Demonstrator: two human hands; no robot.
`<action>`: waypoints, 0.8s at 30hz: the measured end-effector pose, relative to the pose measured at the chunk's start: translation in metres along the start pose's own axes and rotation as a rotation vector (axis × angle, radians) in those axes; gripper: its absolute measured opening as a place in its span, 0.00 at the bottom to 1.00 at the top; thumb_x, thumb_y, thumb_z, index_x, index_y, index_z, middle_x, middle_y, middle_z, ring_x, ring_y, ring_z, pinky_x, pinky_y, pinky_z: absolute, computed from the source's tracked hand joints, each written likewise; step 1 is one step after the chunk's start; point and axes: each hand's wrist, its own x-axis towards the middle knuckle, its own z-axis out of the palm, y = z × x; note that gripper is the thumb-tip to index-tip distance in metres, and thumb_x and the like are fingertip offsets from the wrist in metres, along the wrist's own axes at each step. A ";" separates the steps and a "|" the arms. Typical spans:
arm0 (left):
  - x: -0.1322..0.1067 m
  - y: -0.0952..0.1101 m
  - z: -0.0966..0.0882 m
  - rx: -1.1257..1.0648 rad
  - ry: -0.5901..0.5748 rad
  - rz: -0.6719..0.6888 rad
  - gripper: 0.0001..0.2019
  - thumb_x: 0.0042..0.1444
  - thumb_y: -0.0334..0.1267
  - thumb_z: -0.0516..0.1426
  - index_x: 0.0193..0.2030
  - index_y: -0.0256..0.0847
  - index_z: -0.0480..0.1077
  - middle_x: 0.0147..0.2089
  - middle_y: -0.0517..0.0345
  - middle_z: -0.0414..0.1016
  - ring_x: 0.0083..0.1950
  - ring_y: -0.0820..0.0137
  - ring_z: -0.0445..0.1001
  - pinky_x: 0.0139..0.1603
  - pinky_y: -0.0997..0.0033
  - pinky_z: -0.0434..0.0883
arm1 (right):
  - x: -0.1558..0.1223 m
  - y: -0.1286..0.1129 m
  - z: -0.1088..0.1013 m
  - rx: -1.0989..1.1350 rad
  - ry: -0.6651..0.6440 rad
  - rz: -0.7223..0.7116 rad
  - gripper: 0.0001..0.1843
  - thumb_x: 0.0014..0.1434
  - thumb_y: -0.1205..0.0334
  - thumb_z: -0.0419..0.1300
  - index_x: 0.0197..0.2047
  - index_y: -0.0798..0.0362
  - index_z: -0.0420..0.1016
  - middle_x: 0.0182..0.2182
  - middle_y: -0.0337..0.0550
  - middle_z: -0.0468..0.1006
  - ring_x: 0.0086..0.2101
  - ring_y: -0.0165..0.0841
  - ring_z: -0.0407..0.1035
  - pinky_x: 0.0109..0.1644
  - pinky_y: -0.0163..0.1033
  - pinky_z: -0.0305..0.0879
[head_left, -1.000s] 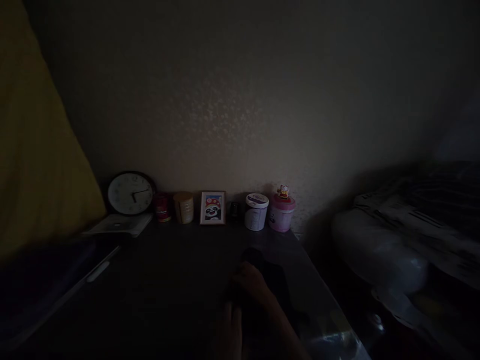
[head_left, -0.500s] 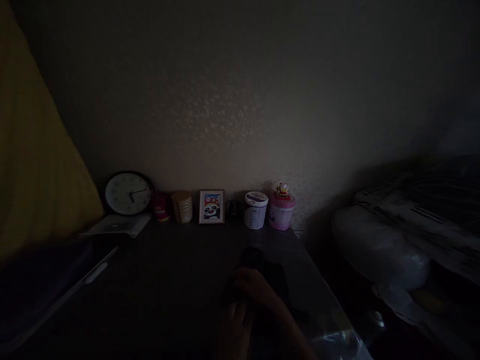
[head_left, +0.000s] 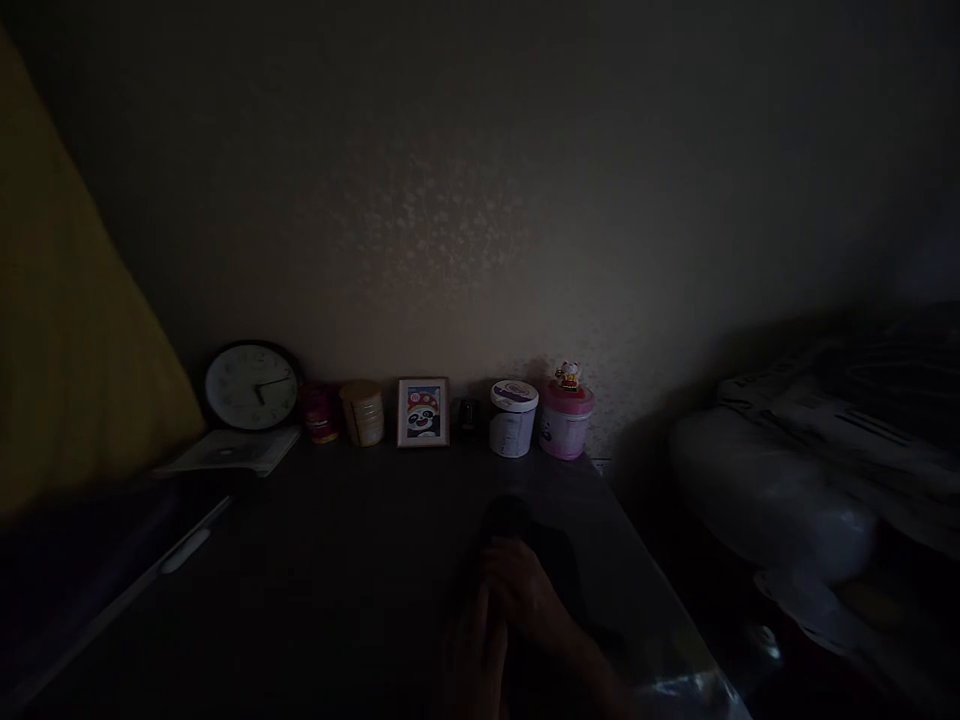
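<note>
The scene is very dark. Both hands are low at the bottom centre over a dark table. My right hand rests on a black soft item, perhaps cloth, with its fingers curled. My left hand lies beside it with the fingers stretched forward, touching the same dark item. What the fingers grip is hidden by the darkness.
Along the wall stand a round clock, a red can, a yellow jar, a small framed panda picture, a white tub and a pink tub with a figurine. A yellow curtain hangs left; bedding lies right.
The view has shifted slightly. Both hands have drawn closer together on the dark item, and the right hand has slid a little toward me.
</note>
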 end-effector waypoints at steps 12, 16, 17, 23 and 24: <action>0.003 -0.002 0.007 -0.074 -0.225 -0.191 0.20 0.53 0.36 0.52 0.53 0.54 0.64 0.59 0.56 0.62 0.59 0.61 0.62 0.58 0.57 0.60 | 0.063 0.068 0.006 -0.197 -0.041 0.135 0.14 0.59 0.68 0.47 0.42 0.52 0.73 0.45 0.44 0.74 0.48 0.34 0.64 0.55 0.42 0.54; 0.007 0.002 0.000 0.020 -0.291 -0.184 0.26 0.53 0.25 0.44 0.57 0.48 0.58 0.61 0.54 0.58 0.59 0.62 0.62 0.58 0.56 0.60 | 0.053 0.080 -0.001 -0.203 0.080 0.339 0.16 0.57 0.69 0.48 0.45 0.50 0.72 0.47 0.44 0.73 0.49 0.34 0.64 0.55 0.40 0.55; 0.006 0.003 -0.002 0.039 -0.298 -0.181 0.27 0.52 0.23 0.43 0.58 0.47 0.56 0.62 0.54 0.57 0.59 0.62 0.62 0.58 0.56 0.60 | 0.044 0.082 -0.006 -0.200 0.133 0.405 0.17 0.57 0.68 0.47 0.46 0.50 0.72 0.47 0.44 0.73 0.49 0.35 0.64 0.54 0.40 0.56; 0.001 0.008 -0.018 -0.007 -0.280 -0.147 0.35 0.47 0.25 0.49 0.64 0.42 0.44 0.65 0.53 0.51 0.62 0.60 0.56 0.58 0.59 0.59 | -0.040 0.081 -0.034 -0.141 0.397 0.780 0.20 0.57 0.59 0.44 0.44 0.55 0.73 0.41 0.49 0.76 0.41 0.37 0.70 0.45 0.39 0.63; 0.000 0.009 -0.019 0.001 -0.279 -0.146 0.35 0.47 0.25 0.48 0.64 0.41 0.43 0.65 0.52 0.50 0.62 0.61 0.56 0.59 0.59 0.59 | -0.053 0.077 -0.035 -0.114 0.392 0.775 0.20 0.57 0.58 0.44 0.43 0.53 0.73 0.41 0.48 0.76 0.40 0.37 0.70 0.44 0.39 0.64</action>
